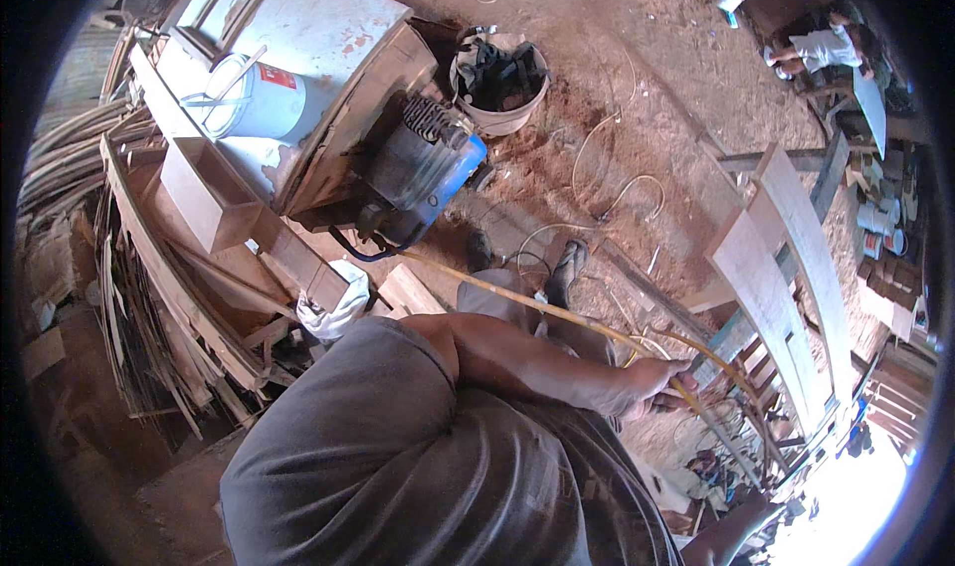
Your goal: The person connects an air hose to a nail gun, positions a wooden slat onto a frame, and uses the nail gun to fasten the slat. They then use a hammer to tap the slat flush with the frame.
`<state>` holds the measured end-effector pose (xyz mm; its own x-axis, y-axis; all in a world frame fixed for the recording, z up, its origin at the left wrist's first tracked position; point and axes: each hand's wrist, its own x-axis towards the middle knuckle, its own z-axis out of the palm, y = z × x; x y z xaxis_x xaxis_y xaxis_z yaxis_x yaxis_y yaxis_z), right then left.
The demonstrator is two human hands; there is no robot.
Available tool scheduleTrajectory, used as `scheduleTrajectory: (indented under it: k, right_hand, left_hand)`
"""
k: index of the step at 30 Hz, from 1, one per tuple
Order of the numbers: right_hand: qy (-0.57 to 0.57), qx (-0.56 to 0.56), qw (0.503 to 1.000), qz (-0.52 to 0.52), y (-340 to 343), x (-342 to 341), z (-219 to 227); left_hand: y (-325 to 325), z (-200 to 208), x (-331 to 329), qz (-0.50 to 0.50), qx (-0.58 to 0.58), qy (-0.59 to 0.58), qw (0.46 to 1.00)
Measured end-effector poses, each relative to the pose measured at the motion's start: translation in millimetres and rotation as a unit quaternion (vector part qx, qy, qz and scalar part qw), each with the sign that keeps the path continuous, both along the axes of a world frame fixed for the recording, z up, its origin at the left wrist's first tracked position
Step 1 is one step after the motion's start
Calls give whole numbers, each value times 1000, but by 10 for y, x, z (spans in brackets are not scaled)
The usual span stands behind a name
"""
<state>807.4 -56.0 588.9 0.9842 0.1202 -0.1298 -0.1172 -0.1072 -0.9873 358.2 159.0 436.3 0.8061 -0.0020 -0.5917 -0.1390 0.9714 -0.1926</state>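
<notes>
My left arm reaches across my body to the right, and the fingers of my left hand are closed around a thin yellow hose. One side of the hose runs back to a blue and grey air compressor on the ground; the other side continues past the hand toward the lower right. Low at the right edge, part of my right forearm shows beside bright glare. The fingers of my right hand cannot be made out there. My feet, in sandals, stand on the dirt between the compressor and the hose.
Pale boards lean at the right. A bucket of dark items stands beyond the compressor. Left are a white bucket, an open wooden box and stacked wood strips. Another person is far right. Thin hose loops across the dirt.
</notes>
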Motion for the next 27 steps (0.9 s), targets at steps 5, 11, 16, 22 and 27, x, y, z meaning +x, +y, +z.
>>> scheduleTrajectory:
  k: [5, 11, 16, 22, 27]
  right_hand:
    - [-20, -4, 1000, -5, -37, -196, 101]
    - [49, -17, 999, 6, -280, -953, -326]
    - [230, -9, 973, 11, -652, -2032, -1148]
    - [221, 119, 967, 34, -669, -1585, -861]
    - [171, 282, 944, 20, -921, -1221, -204]
  left_hand:
    - [136, -42, -23, -16, 19, 35, 999]
    - [114, -963, 92, -196, 115, 89, 970]
    - [-80, -2216, -58, -191, 196, 207, 939]
    - [313, -3293, -1017, -196, 310, 330, 870]
    - [511, -3364, -1705, -217, 497, 331, 772]
